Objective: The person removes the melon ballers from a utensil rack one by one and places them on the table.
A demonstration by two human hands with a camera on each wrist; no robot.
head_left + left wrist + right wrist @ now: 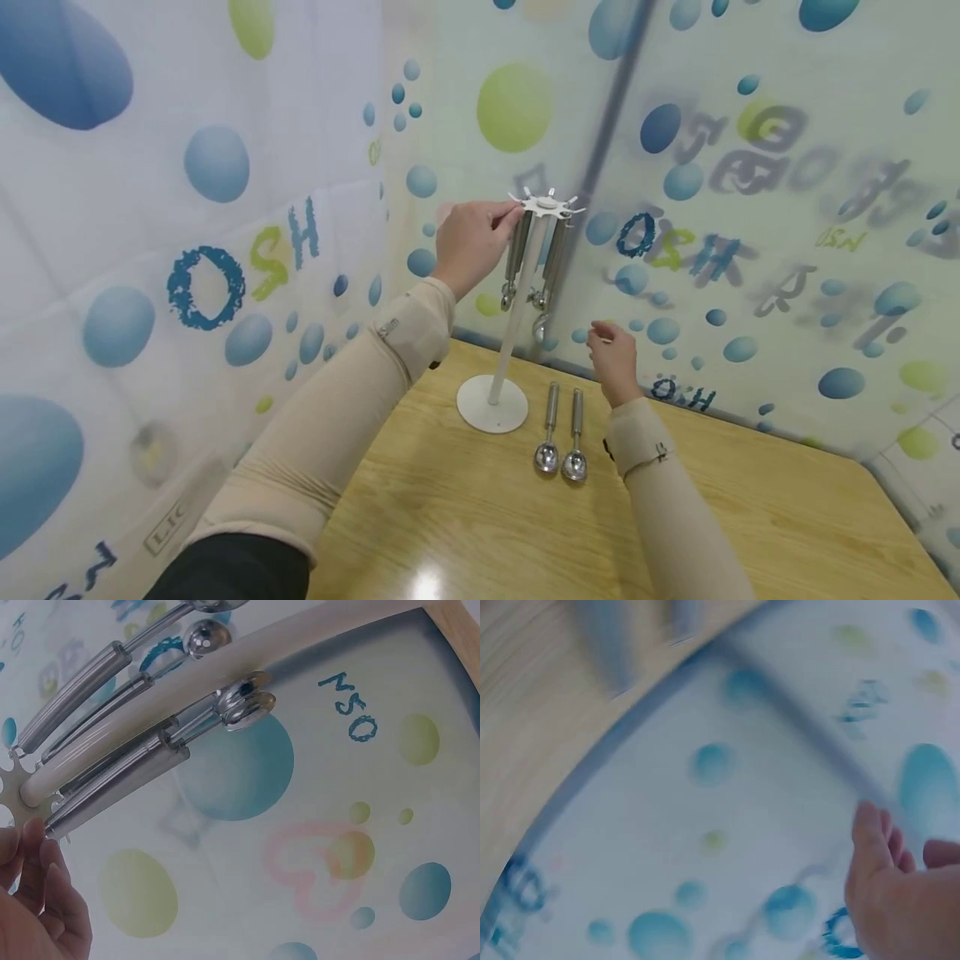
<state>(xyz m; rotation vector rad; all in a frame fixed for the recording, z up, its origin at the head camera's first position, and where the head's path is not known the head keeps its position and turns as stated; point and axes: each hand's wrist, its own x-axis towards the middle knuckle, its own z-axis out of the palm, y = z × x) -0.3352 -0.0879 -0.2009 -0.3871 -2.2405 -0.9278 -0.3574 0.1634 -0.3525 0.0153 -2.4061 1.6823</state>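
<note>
A white utensil stand with a round base and a star-shaped top of hooks stands on the table. My left hand pinches the edge of that top, its fingertips beside the handle end of a hanging scoop. Several shiny metal scoops with thick handles hang around the pole, bowls down. Two more scoops, one nearer the stand and one to its right, lie side by side on the table, handles pointing away from me. My right hand is raised behind and right of them, holding nothing, fingers loosely bent.
The wooden table reaches the patterned curtain at the back and the left. Curtain folds hang close by my left arm. The round base takes up the table's back left part.
</note>
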